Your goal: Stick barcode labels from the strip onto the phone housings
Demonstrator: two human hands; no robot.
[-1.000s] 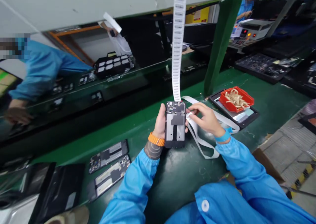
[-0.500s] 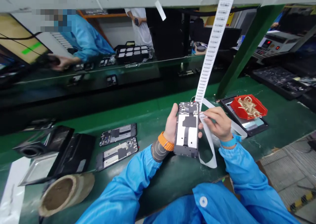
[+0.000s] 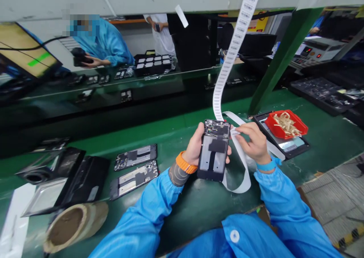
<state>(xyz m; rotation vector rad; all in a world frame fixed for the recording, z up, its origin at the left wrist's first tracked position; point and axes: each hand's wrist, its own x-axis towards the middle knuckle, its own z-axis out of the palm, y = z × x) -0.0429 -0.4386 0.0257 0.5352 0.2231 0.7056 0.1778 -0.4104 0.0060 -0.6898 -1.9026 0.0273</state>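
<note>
My left hand [image 3: 196,144] is wrapped round an opened phone [image 3: 214,150], its circuit board at the top and a silvery compartment below. Just right of the phone, my right hand [image 3: 254,141] pinches a small white label [image 3: 234,132] between thumb and forefinger. A long strip of barcode labels [image 3: 231,53] hangs from above and ends behind the phone's top edge. White backing tape [image 3: 245,170] loops below my right hand. Two more opened phones, an upper one [image 3: 136,156] and a lower one [image 3: 135,179], lie on the green bench to the left.
A red tray [image 3: 301,128] of pale bands sits on a dark panel at right. A green post [image 3: 284,60] rises behind it. At left are a cardboard roll [image 3: 96,216] and a black holder [image 3: 88,178]. A person in blue [image 3: 113,41] works across the bench.
The phone and my left hand have shifted slightly left, and the phone has tilted. The label strip now bends leftward. Across the bench, the person's hand and dark object have moved.
</note>
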